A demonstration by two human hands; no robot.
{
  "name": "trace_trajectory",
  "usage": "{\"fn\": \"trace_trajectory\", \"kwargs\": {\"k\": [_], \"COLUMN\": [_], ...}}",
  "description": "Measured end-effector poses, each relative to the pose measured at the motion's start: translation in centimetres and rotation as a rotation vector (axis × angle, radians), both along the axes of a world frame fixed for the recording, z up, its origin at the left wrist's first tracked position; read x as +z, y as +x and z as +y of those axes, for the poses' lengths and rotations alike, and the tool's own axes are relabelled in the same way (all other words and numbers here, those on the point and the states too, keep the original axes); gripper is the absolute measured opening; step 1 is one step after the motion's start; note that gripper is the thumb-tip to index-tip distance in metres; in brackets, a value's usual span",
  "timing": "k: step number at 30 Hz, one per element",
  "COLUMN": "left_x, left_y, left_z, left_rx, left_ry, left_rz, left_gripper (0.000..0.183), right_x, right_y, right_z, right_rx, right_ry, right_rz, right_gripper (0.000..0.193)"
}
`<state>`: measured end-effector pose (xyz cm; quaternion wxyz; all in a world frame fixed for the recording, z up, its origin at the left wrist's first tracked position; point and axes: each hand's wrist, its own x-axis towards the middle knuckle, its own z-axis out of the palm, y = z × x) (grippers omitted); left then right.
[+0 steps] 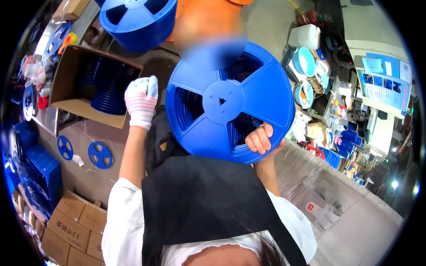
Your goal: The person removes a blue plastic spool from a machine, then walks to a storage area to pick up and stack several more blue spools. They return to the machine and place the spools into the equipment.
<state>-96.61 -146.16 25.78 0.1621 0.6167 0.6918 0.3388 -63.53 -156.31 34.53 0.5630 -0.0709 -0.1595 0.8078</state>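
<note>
My bare right hand [262, 139] grips the lower right rim of a stack of large blue plastic reels [222, 99], fingers hooked through a spoke opening. The stack is held up on edge in front of my black apron, its hub facing me. My left hand [141, 104], in a striped glove with blue fingertips, is raised just left of the stack, a small gap apart from it. Only its back shows, with the fingers curled away, so its palm is hidden. Behind it lies an open cardboard box [66, 73] with more blue reels inside.
Another stack of blue reels [137, 20] sits at the top beside a person in orange [206, 20]. Two small blue reels [100, 155] lie on the floor. Blue crates [31, 164] and cardboard boxes [73, 226] crowd the left. Clear plastic bags [306, 177] and cluttered shelves stand right.
</note>
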Motion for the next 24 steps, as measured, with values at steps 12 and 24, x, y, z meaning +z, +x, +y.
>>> {"fn": "trace_trajectory", "kwargs": {"k": [12, 24], "left_x": [7.2, -4.7], "left_y": [10.1, -6.9], "left_z": [-5.3, -8.9], "left_rx": [-0.905, -0.136], "left_ry": [0.080, 0.015], "left_rz": [-0.121, -0.005], "left_gripper": [0.063, 0.038], "right_x": [-0.5, 0.2], "right_y": [-0.9, -5.6], "right_z": [-0.7, 2.1], "right_rx": [-0.028, -0.108], "right_ry": [-0.104, -0.083], "right_rz": [0.009, 0.129], "right_gripper": [0.037, 0.031]}}
